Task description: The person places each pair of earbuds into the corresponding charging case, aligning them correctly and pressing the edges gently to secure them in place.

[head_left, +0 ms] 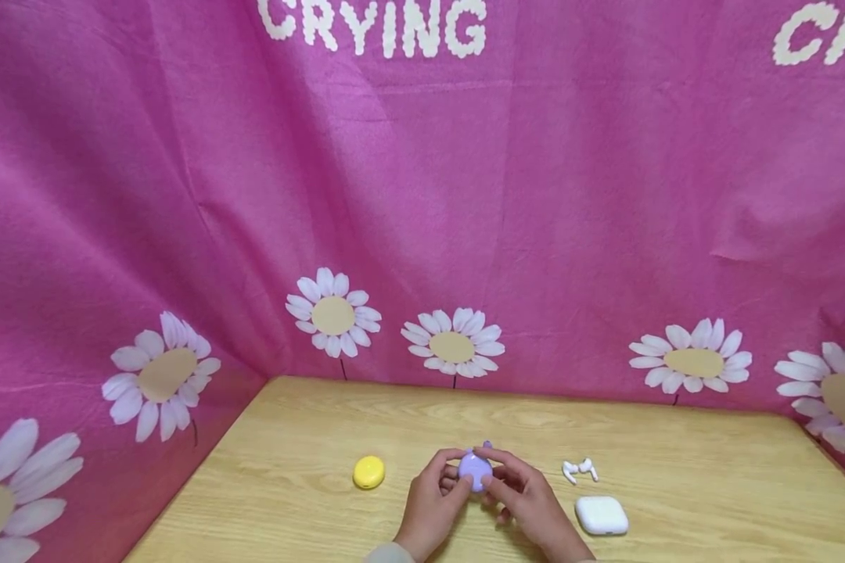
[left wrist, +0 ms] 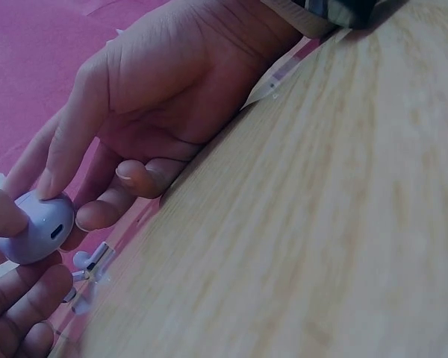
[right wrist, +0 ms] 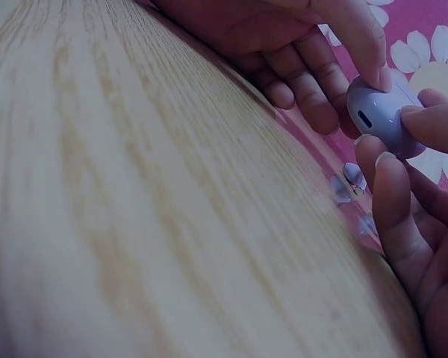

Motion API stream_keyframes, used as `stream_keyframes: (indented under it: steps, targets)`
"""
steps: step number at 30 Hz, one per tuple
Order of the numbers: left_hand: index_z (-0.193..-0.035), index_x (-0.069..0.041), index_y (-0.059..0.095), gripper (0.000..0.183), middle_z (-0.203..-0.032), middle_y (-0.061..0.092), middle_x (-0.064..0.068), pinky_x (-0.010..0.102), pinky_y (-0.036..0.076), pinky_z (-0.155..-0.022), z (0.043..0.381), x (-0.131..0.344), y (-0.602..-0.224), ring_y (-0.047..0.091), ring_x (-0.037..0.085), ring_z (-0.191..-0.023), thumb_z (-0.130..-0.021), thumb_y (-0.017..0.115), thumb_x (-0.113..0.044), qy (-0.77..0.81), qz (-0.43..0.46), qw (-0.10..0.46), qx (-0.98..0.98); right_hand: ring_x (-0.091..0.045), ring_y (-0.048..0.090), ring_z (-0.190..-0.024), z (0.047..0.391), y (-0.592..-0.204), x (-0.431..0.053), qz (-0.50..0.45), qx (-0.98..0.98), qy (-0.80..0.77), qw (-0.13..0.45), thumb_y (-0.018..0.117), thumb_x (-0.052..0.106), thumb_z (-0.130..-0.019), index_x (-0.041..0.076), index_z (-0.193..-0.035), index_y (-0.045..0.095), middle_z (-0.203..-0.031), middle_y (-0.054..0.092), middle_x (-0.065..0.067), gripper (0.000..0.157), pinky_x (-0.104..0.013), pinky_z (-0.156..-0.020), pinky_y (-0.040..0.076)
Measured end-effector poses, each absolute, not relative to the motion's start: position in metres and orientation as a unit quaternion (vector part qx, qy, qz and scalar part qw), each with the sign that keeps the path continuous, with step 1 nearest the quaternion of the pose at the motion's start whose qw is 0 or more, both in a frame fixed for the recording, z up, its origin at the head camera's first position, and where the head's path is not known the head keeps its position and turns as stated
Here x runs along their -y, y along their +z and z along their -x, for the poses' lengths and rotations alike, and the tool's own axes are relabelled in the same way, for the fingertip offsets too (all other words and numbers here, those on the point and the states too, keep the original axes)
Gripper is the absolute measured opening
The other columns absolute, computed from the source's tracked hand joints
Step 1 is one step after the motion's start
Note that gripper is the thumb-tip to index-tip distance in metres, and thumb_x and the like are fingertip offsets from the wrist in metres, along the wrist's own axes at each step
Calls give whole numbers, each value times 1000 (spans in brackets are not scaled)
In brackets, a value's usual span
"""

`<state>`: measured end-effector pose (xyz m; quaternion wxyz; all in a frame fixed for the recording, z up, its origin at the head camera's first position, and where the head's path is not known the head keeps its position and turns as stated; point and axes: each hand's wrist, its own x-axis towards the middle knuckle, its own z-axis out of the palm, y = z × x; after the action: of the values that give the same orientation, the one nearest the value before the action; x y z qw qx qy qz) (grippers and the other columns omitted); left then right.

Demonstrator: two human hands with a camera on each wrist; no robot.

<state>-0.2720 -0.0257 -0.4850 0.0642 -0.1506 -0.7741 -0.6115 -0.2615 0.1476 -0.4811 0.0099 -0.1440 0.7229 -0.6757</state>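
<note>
Both hands meet over a small purple earbud case [head_left: 475, 471], round and glossy, with little nubs along its top edge. My left hand [head_left: 431, 500] pinches one side of it between thumb and fingertips. The other side is pinched by my right hand [head_left: 528, 499], its thumb also on the near face. A dark oval slot shows on the purple case [left wrist: 39, 233] in the left wrist view, and the same slot appears on the case [right wrist: 384, 115] in the right wrist view. Fingers hide parts of its sides.
A round yellow case [head_left: 369, 472] lies left of my hands on the wooden table [head_left: 267, 500]. On the right are two white earbuds [head_left: 580, 470] and, nearer me, a white rounded case [head_left: 602, 516]. A pink daisy-print cloth [head_left: 422, 219] hangs behind the table.
</note>
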Motion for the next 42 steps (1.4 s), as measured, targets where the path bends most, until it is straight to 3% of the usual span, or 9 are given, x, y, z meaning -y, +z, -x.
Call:
stream_keyframes:
  steps: [14,42]
  targets:
    - [-117,-10,62,30,-89,67,-2,20,50,-70,270,27,-487,59,4,-75,-88,67,-12,-597,152,68,785,-19,64,-79,259,-484,-150,196,-713,-673,27,56,13,-97,2,-140,47,-112,59,-27,45,-32,-55,54]
    - [-113,-11,63,32,-86,64,-6,18,47,-69,271,25,-484,55,1,-73,-82,72,-13,-593,142,70,790,-17,64,-77,262,-481,-151,195,-718,-668,14,57,10,-95,1,-137,49,-110,61,-27,43,-32,-53,54]
